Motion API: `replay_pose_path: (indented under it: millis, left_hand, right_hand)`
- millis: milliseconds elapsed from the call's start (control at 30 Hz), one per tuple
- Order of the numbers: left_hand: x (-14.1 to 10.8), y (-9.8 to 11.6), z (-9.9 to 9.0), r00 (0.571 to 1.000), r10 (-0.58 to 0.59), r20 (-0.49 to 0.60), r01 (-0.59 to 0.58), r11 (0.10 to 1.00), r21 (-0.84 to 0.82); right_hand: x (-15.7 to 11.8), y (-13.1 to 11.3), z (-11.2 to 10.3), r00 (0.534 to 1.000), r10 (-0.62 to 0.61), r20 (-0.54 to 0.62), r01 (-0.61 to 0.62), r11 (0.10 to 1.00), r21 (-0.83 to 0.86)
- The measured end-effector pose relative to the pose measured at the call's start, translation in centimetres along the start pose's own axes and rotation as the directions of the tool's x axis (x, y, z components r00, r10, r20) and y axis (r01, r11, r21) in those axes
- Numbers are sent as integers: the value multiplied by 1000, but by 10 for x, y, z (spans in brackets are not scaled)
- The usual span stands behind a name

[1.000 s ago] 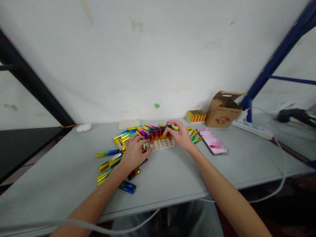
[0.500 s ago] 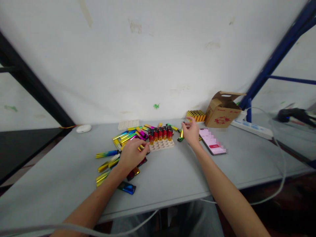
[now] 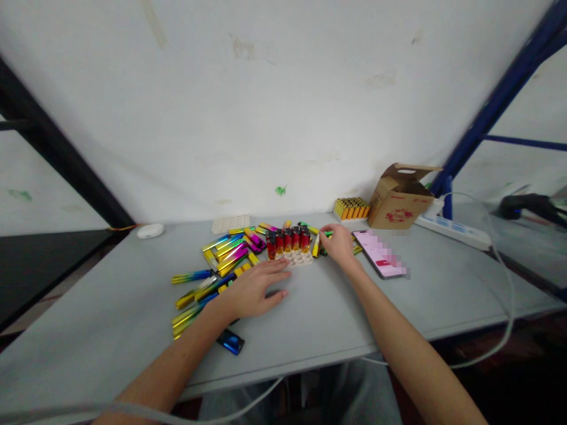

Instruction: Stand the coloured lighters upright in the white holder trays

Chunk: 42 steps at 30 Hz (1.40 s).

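Note:
A pale perforated tray (image 3: 303,258) sits mid-table, with several red lighters (image 3: 287,239) standing upright in its back part. My left hand (image 3: 257,288) is open, palm down, its fingers stretched over the tray's front left edge and its thumb apart. Beside the tray's right end, my right hand (image 3: 338,243) is closed in a pinch at the top of a gold lighter (image 3: 316,245), which stands tilted. Loose shiny lighters (image 3: 233,257) in gold, blue, green and pink lie left of the tray, partly under my left hand. A few more lie behind it and beneath my right hand.
A second pale tray (image 3: 231,224) lies near the wall. At the back right, a tray of orange-yellow lighters (image 3: 352,208) stands beside an open cardboard box (image 3: 396,203). A phone (image 3: 378,254), a white power strip (image 3: 454,232) and a white case (image 3: 150,231) are also on the table.
My left hand has opened out and moved right and slightly towards me, onto the tray's front edge. My right hand has moved left with the gold lighter, closer to the tray.

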<state>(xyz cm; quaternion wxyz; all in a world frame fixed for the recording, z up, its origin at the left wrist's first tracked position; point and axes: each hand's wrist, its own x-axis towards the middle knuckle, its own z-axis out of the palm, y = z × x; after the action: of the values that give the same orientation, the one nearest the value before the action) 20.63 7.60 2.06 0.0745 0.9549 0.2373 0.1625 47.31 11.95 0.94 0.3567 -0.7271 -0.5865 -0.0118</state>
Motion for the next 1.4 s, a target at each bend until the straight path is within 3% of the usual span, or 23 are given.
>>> replay_pose_path:
  millis: [167,433,767,933,1033,1167,1233,1400]
  left_hand:
    - [1,-3,0,999,-2,-37,-1,997,-83]
    - [2,-6,4,999,22,-35,-27,989,-149]
    - [3,-12,15,994,-17,-105,-8,974,-226]
    - [1,-6,8,996,23,-83,-42,970,-238]
    - [0,-4,3,998,35,-53,-46,969,-241]
    - [-1,-3,1,999,37,-11,-38,974,-223]
    - [-2,-3,2,999,37,-5,-37,974,-225]
    - [-2,-4,9,999,35,-15,-38,978,-205]
  right_hand:
    - [-2,-4,-2,995,-100,17,101,994,-33]
    - [1,-1,-3,990,-126,60,117,984,136]
    - [14,3,4,987,-158,11,141,907,397]
    - [11,2,8,959,-273,69,217,872,438]
    - [10,3,10,920,-382,89,318,860,400]
    - [9,5,12,832,-534,150,471,824,316]
    - [8,7,14,806,-557,200,494,819,291]
    - [4,6,17,868,-428,251,385,901,201]
